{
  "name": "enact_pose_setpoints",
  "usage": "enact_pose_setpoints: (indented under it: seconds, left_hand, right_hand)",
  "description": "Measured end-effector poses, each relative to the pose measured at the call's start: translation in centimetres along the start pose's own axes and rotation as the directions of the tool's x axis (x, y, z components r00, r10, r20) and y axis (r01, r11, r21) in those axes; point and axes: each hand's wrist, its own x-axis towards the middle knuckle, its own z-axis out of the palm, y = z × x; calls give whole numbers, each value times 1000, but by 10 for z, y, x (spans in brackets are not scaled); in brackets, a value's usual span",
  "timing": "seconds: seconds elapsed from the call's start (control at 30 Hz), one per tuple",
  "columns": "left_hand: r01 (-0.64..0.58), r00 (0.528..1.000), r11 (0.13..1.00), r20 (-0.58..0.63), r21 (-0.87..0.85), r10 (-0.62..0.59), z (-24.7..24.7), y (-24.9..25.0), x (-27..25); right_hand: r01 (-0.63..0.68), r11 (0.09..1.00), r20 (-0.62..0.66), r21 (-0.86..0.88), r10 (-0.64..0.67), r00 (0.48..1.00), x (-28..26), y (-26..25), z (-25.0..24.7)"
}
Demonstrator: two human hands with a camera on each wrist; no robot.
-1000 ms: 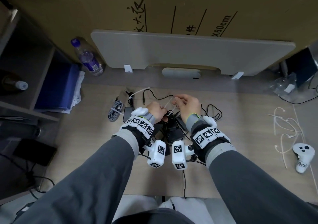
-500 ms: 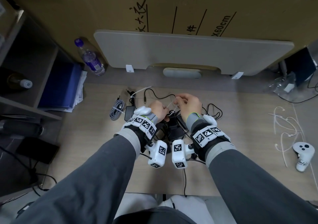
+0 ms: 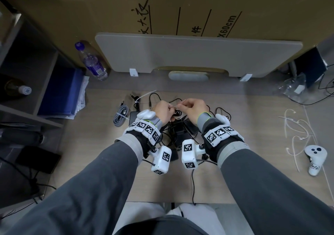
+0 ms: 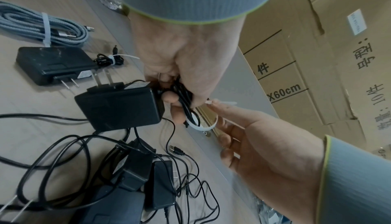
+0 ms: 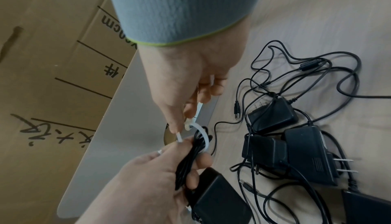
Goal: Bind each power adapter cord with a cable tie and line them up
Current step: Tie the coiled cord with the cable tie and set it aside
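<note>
My left hand [image 3: 163, 109] [image 4: 180, 83] grips the folded black cord [image 5: 188, 160] of a black power adapter [image 4: 120, 109] that hangs from it above the table. A white cable tie [image 5: 202, 134] [image 4: 203, 127] loops around that cord bundle. My right hand [image 3: 194, 108] [image 5: 188, 110] pinches the tie's head and tail close to my left fingers. A heap of black adapters [image 5: 296, 152] [image 3: 180, 131] with tangled loose cords lies under my hands. At the left lie a black adapter [image 4: 50, 63] with its cord tied in white and a tied grey braided cable [image 3: 120, 116] [image 4: 38, 30].
Several loose white cable ties [image 3: 296, 131] and a white controller [image 3: 315, 159] lie at the right of the wooden table [image 3: 253, 171]. A water bottle [image 3: 92, 63], a grey panel [image 3: 198, 54] and a big cardboard box [image 3: 180, 8] stand behind. Shelves [image 3: 27, 90] flank the left.
My hands have drawn closer together over the cord bundle, and the tie's free tail that stuck up between them now lies in my right fingers as a loop round the cord.
</note>
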Motion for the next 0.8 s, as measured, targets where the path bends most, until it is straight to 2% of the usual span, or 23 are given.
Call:
enact_pose_setpoints:
  seconds: [0.1,0.17,0.3,0.4,0.43,0.53,0.6,0.67,0.73,0.8]
  left_hand:
    - [-60,998,998,16,27,60,-3,4,1]
    - [-46,998,999,31,26,46,0,5,3]
    - [-15,999,999,-35,30,16,3,5,6]
    - [93,995,993,13,79,-94,-2,13,8]
    - [120,992,987,34,104,-125,-1,12,9]
    - [103,992,983,58,152,-113,3,1,11]
    - [85,990,981,92,173,-102,6,-5,9]
    - [117,987,987,95,108,-127,4,-7,10]
    - [184,981,982,47,43,-186,1,-7,14]
    - [243,970,970,21,18,-244,-2,-7,16]
  right_hand:
    - [19,999,-20,30,-18,1000,0,-5,6]
    - [-11,1000,-66,6,12,998,-1,-10,6]
    - [-61,984,-112,-168,43,993,-5,-20,-10]
    - [-94,954,-59,-285,80,995,-9,-26,-14]
    - [-107,958,-30,-265,102,994,-10,-28,-13]
    - [-122,993,107,7,121,987,-9,-30,-4]
    - [-137,987,199,80,119,973,-11,-32,-3]
    - [-143,983,272,117,106,956,-15,-38,-4]
    - [-134,977,304,164,79,949,-18,-41,-4]
    - [-125,972,282,197,66,957,-20,-42,-5]
